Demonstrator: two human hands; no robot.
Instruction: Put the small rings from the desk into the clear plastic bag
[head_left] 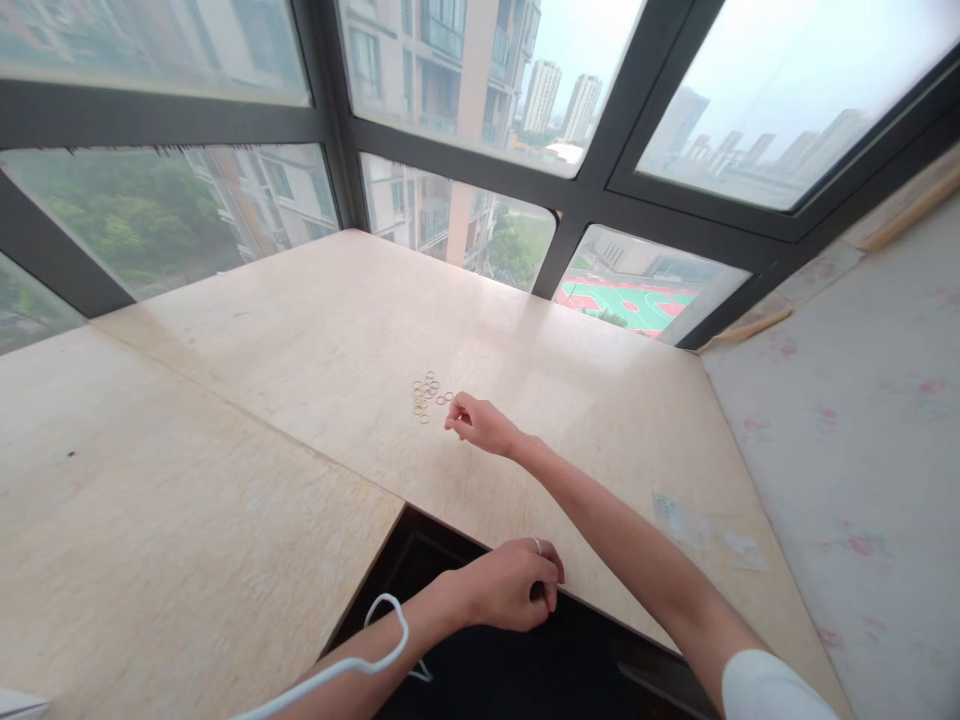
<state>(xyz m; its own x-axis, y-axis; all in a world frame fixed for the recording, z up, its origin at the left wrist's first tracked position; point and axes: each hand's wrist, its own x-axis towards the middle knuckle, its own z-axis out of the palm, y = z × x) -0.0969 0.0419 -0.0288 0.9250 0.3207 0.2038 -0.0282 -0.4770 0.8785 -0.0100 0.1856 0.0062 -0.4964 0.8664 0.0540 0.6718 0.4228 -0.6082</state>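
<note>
My right hand (480,422) reaches over the pale tabletop with thumb and fingers pinched together. Whatever they may hold is too small to make out. Just left of its fingertips lies a loose cluster of small thin rings (424,392), yellowish and pinkish, several touching or overlapping. A pinkish ring (449,397) at the cluster's right side is nearest to the fingers. My left hand (519,585) rests by the table's front edge, fingers curled loosely inward around a dark gap, with nothing visible in it. It wears a silver-coloured finger ring (538,546).
Clear plastic packets (679,520) lie on the tabletop (315,310) to the right. A white cord (390,640) runs along my left forearm. Dark-framed windows (465,185) border the far side, a flowered wall (862,450) the right. A small dark speck (71,454) is at left.
</note>
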